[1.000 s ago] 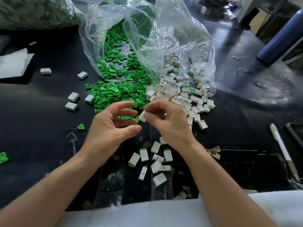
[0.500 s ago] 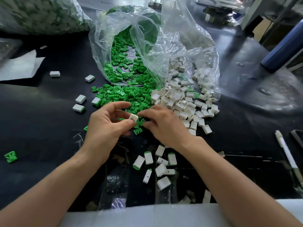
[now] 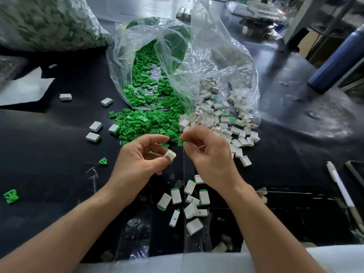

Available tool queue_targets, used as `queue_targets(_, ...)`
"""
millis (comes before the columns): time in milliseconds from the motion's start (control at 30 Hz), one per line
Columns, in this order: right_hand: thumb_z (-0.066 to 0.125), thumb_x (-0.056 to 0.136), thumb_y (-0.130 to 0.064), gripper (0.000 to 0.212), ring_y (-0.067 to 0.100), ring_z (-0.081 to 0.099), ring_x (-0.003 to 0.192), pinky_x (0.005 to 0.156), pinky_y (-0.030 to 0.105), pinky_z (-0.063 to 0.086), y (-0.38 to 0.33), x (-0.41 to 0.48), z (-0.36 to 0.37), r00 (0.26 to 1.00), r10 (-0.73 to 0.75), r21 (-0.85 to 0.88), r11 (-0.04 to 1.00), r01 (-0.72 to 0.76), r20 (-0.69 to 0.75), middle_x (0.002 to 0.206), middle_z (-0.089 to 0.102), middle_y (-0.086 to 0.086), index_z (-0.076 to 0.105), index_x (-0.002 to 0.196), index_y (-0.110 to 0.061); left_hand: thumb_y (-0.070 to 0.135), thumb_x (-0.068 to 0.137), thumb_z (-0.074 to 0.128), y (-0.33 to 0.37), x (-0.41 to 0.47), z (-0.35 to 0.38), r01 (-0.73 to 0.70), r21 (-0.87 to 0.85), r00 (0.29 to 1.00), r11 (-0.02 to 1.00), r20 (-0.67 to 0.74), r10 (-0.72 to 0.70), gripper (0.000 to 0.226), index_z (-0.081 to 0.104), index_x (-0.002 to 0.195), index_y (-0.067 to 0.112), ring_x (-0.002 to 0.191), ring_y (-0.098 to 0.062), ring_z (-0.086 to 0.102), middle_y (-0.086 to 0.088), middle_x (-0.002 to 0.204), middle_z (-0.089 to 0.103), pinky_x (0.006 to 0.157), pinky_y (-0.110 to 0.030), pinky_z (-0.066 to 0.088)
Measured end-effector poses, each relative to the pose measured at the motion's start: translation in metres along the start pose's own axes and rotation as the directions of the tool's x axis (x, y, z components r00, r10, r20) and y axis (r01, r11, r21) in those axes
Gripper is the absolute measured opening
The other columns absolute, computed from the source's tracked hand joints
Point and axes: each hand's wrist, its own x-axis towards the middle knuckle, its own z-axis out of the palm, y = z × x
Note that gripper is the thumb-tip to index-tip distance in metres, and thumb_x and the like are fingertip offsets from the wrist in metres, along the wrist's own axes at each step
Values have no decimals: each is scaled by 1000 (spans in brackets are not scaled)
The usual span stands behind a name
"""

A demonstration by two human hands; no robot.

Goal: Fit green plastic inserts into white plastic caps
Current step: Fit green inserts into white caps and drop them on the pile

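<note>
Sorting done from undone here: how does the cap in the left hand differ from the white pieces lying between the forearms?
The cap shows no green; most pieces show a green end. The cap is pinched in the left hand; the pieces lie loose on the black table. The cap is single; the pieces form a small cluster. Both are white, boxy plastic. The right hand pinches a green insert.
</note>
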Motion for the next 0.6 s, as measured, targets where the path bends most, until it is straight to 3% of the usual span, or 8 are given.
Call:
queue_targets(200, 62, 83, -3, 13, 3, 56, 75, 69, 11, 45, 2, -2, 4, 998, -51, -7, 999, 52, 42, 82, 63, -2, 67, 90, -12, -5, 71, 72, 1, 1, -1, -8, -15, 1000, 1000, 6, 8, 34, 67, 94, 21, 62, -11, 64, 1, 72, 69, 49, -18, 47)
queue_targets(600, 64, 83, -4, 11, -3, 54, 69, 67, 9, 40, 1, -4, 2, 990, -53, -40, 997, 59, 132, 77, 58, -13, 69, 89, -11, -3, 72, 71, 5, 0, -1, -30, -2, 999, 1000, 21, 30, 34, 67, 94, 22, 59, -7, 61, 1, 70, 69, 47, -17, 46)
